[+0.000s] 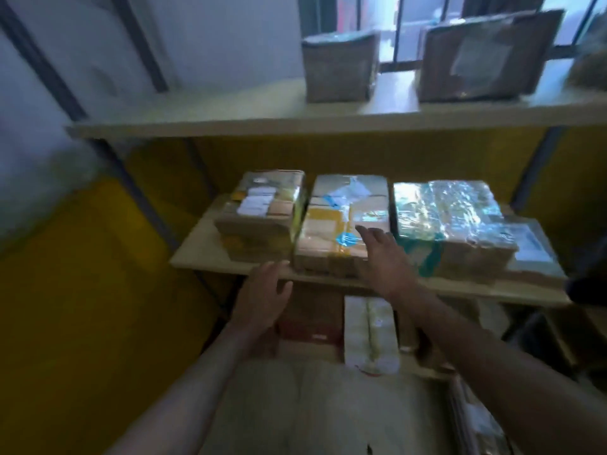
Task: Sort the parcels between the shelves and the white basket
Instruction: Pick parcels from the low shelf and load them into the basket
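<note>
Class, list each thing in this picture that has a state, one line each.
Left hand: open, holding nothing.
Right hand: open, over the middle parcel.
Middle parcel: flat on the middle shelf.
Left parcel: flat, untouched.
Right parcel: flat, film-wrapped.
Top parcels: upright.

mid shelf point(236, 262), 3 parcel stacks point(338, 224), top shelf point(197, 121), 2 parcels point(340, 65)

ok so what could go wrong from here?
1. The middle parcel sits close between its neighbours; pulling it may drag the left parcel, which lies near the shelf edge.
2. The right parcel has glossy wrap, likely slippery.
3. The left hand and right hand are open: no grip yet.
</note>
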Action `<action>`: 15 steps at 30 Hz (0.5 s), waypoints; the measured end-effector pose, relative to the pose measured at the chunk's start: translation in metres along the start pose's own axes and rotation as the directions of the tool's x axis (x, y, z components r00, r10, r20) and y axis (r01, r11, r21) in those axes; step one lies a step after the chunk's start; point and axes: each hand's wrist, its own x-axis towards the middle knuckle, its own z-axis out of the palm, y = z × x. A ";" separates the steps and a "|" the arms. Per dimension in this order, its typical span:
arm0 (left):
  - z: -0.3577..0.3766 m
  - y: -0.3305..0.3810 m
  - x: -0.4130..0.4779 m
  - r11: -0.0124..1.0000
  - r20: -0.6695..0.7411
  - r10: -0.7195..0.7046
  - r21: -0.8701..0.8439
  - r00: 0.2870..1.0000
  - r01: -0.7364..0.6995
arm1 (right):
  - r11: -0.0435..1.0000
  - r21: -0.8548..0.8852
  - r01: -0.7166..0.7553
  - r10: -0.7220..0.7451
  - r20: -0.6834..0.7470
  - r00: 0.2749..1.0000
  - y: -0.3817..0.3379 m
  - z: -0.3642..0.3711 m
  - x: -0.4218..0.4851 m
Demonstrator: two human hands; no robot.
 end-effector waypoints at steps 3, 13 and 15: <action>-0.053 -0.046 -0.006 0.997 -0.022 -0.074 -0.015 0.997 0.074 | 0.999 0.019 0.047 -0.047 -0.017 0.999 -0.065 -0.004 0.020; -0.097 -0.175 -0.045 0.961 0.012 -0.229 -0.154 0.973 0.228 | 0.999 0.040 0.013 -0.018 0.117 0.993 -0.171 0.073 0.022; -0.083 -0.189 -0.047 0.943 0.044 -0.279 -0.174 0.959 0.282 | 0.999 0.043 0.025 -0.032 0.171 0.985 -0.178 0.095 0.021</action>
